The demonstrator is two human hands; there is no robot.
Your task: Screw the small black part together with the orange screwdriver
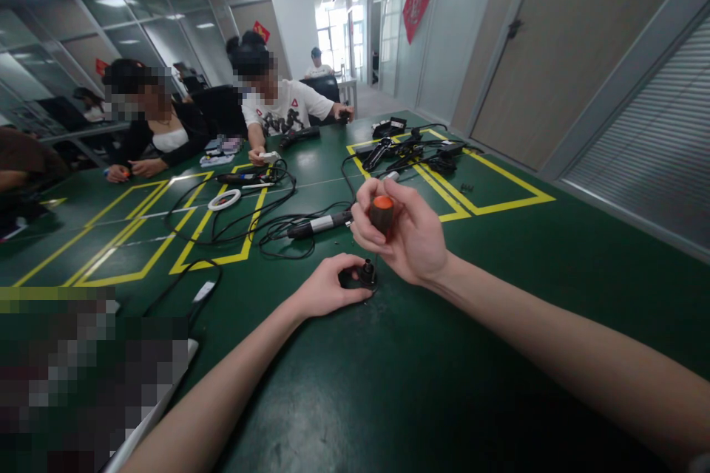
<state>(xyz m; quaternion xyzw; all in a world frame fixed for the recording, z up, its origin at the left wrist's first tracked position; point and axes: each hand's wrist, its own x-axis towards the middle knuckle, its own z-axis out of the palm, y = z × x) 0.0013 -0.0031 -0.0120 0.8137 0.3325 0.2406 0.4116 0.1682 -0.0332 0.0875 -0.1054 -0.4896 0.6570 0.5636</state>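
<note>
My right hand is closed around a screwdriver with a dark handle and an orange cap, held upright with the tip pointing down. Under the tip sits a small black part on the green table. My left hand is curled around that part and steadies it against the table. The screwdriver's shaft is mostly hidden between my hands.
A black and silver cabled tool lies just behind my hands among looped black cables. A white ring rests inside the yellow floor-tape boxes. More black gear is piled at the back right. Two people sit across the table.
</note>
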